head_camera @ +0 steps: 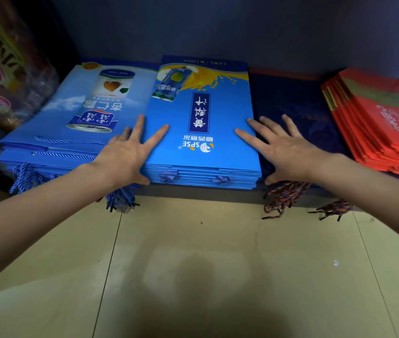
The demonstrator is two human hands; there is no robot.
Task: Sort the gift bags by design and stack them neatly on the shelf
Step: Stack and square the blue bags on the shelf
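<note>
At the far left, a plastic-wrapped pack (1,69) with red and yellow print leans beside the shelf (193,192). Next to it on the shelf lies the pale blue stack (66,113) of flat gift bags, its top bag showing a can and a heart-shaped nut; blue cords (23,178) hang from its front edge over the shelf lip.

The left hand (126,152) lies flat with fingers spread wide, gripping nothing. Its palm covers the seam between the pale blue stack and the middle stack (203,132), its index finger rests on the top bag of the middle stack, and its thumb presses that stack's front left corner.

The middle stack is bright blue, with a can and a yellow juice splash at the top, a dark vertical label, and "SPSE" near the front. Its bags sit squarely on each other, front edges even with the shelf front.

The right hand (286,147) is likewise spread wide and holds nothing; its fingertips touch the middle stack's right edge, the thumb by the front right corner. Its palm lies over the navy stack (298,111), whose multicoloured cords (281,198) dangle off the shelf.

At the far right sits the red stack (376,128), slightly fanned, just beside the navy stack. Below the shelf is beige tiled floor (218,264).
</note>
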